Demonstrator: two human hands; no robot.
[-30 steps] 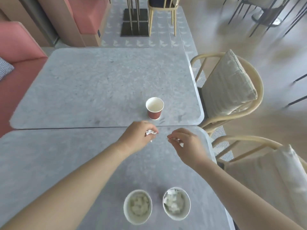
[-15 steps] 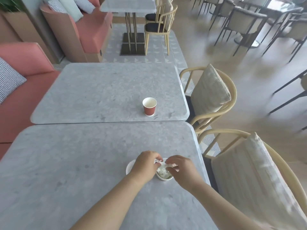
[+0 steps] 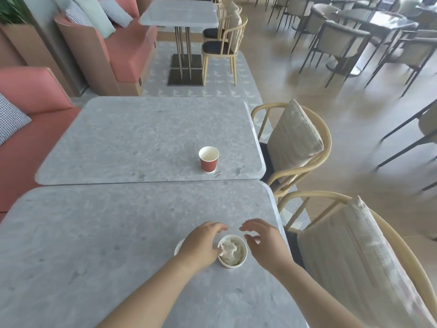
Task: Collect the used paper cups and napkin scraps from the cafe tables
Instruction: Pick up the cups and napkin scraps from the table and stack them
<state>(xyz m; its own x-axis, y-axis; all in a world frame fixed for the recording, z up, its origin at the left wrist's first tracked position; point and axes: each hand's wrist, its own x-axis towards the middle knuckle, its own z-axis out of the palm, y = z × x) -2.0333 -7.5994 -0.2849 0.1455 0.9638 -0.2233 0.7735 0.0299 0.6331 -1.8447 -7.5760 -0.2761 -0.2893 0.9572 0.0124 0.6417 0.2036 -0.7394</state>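
grey speckled stone tops both benches, and on the near bench (image 3: 94,256) i have two cups close to the right edge: a stuffed cup (image 3: 234,265) packed with white napkin scraps (image 3: 230,252), and a second cup (image 3: 177,247) just beside it, almost all hidden under my left hand (image 3: 201,245) with only a sliver of rim showing. the left hand is slack, fingers apart, thumb at the stuffed cup's rim, and i can see nothing in it. the right hand (image 3: 262,242) hovers just beside that cup on the other side, fingers spread and empty, not touching it. the red cup (image 3: 208,160) stands upright on the far bench (image 3: 142,138), near its front edge, well apart from both hands, and looks empty inside. my worry is the fill: the scraps sit heaped to the brim, so squeezing the thin wall or tilting the cup on the lift would likely spill them back out. these cups look light, too, and an arm sweeping forward for the red cup could knock one off the edge by the chair (image 3: 312,193).
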